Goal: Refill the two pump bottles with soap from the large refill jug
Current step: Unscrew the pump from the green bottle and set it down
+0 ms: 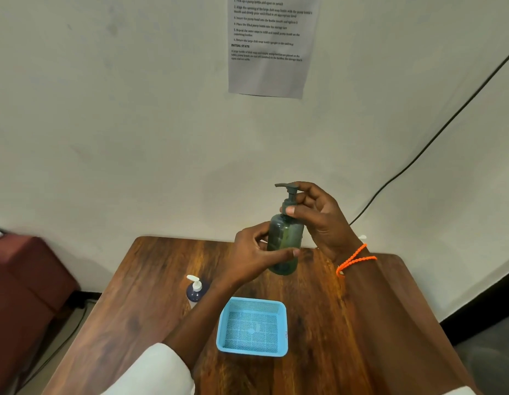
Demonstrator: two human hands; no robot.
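Wood-grain table, dark brown and streaked, stands pushed against a pale, slightly scuffed wall, its far corners rounded. Above the table's far edge, lifted clear of the wood, a translucent green pump bottle is held upright with its grey pump head pointing left. The left hand wraps the bottle's lower body, fingers behind it and thumb across the front. The right hand pinches the collar at the neck with thumb and fingers, its other fingers curled loosely behind the pump; an orange cord bracelet circles that wrist. Near the table's left edge stands a second pump bottle, dark blue with a white pump. A light blue mesh basket sits toward the near edge, just right of that bottle. On the wall hangs a printed instruction sheet, and a black cable runs diagonally down the wall to the right. A dark red seat stands left of the table.
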